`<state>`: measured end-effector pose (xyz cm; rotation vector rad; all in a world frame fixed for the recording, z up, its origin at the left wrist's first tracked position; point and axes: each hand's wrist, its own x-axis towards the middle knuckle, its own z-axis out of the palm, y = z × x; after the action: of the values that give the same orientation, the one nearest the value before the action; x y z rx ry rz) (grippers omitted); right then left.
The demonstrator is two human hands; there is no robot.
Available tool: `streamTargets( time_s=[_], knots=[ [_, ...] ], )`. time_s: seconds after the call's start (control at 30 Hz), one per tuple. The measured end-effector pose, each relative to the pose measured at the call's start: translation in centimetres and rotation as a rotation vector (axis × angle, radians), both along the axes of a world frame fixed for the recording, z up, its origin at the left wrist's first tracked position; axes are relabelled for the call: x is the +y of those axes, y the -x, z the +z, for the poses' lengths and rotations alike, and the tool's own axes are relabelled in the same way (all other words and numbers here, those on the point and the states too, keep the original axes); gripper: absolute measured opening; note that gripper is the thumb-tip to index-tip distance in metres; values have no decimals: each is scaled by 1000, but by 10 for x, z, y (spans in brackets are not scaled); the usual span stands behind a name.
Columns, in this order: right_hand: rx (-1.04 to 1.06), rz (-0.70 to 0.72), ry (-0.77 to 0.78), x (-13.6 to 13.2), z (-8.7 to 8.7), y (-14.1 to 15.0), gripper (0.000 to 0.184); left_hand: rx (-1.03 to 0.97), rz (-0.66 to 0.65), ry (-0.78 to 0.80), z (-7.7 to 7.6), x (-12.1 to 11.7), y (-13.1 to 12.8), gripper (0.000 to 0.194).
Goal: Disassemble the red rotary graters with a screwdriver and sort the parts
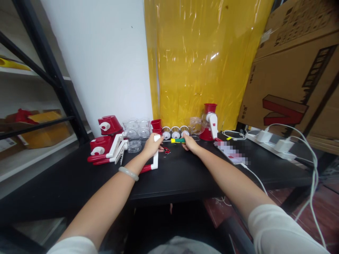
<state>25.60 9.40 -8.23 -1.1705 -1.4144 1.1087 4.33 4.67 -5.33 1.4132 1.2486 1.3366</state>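
Observation:
My left hand (152,145) is closed around the upper end of a white crank handle (155,158), whose red grip (146,168) points left near the tabletop. In my right hand (190,144) is a screwdriver (178,140) with a green and yellow handle, its yellow end pointing left toward my other hand. Its shaft does not show clearly. Between and just below the hands lie small red and dark pieces (166,151), too small to name. Behind them several metal grater drums (175,132) stand in a row beside a red hopper (156,125).
An assembled red and white rotary grater (210,123) stands at the back right. Red bases (102,145), more crank handles (118,150) and clear plastic parts (134,145) sit left. Right are a charging phone (230,152), a power strip (272,143) with cables and a cardboard box (288,81).

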Motion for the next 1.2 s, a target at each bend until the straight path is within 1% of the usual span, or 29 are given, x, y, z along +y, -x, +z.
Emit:
streamTargets(
  time_s=[0.07, 0.13, 0.33, 0.47, 0.6, 0.7, 0.87, 1.0, 1.03, 1.13, 1.2],
  knots=[
    [-10, -16, -21, 1, -1, -3, 42, 8, -11, 6, -1, 0, 0, 23],
    [19, -21, -11, 2, -1, -4, 40, 7, -22, 18, 0, 0, -1, 23],
    [87, 19, -10, 2, -1, -4, 36, -18, -33, 56, 2, -3, -2, 23],
    [178, 28, -11, 3, 0, -3, 29, -30, -38, 68, 3, -4, -2, 23],
    [278, 19, -3, 2, 2, -1, 30, -45, -44, 74, 4, -4, -2, 21],
    [341, 31, -1, 1, 3, 0, 29, -59, -47, 79, 5, -5, -2, 24],
    [413, 62, 36, -2, 7, 2, 22, -66, -49, 71, 5, -5, -2, 30],
    [279, 20, 31, 0, 7, 1, 10, -44, -34, 47, 3, -3, -1, 29],
    [222, 19, 33, 0, 7, 0, 15, -34, -28, 39, 3, -2, -1, 28],
    [42, 40, -7, 0, 4, -4, 41, 2, -10, 6, 0, 0, 1, 22],
    [-44, 36, -68, 0, 2, -6, 48, 24, -5, -11, 0, 1, 1, 20]
  ],
)
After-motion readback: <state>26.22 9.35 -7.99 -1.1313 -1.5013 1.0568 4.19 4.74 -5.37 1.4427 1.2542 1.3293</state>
